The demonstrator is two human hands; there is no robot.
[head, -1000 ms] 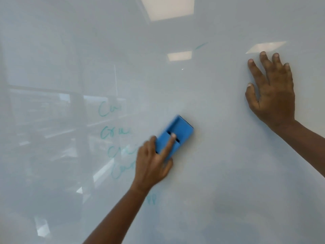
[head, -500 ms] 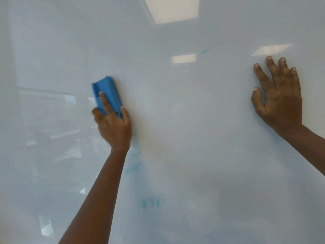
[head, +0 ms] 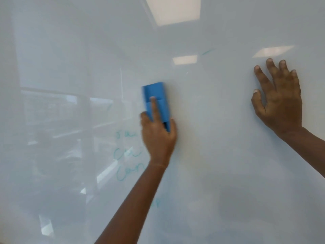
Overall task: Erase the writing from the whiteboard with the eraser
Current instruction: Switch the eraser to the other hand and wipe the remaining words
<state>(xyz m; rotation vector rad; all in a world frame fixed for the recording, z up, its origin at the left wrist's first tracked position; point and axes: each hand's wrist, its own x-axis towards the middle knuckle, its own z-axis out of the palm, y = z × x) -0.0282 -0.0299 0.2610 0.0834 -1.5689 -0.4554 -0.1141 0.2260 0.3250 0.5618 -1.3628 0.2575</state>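
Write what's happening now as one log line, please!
left hand: wiping with blue rectangular eraser | right hand: flat on glossy whiteboard | teal handwriting: remains

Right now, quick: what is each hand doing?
Left hand: closed on the blue eraser, pressing it to the whiteboard.
Right hand: open, fingers spread, flat on the whiteboard, holding nothing.

Only faint teal handwriting (head: 128,155) stands on the whiteboard (head: 219,155), lower centre-left of the frame — three cursive lines stacked one under another, just left of the left hand (head: 158,136). None can be read for certain; the lowest may begin "Can". A smaller smudged teal mark (head: 156,203) sits lower still, beside the forearm — illegible. The eraser (head: 156,99) shows no label.
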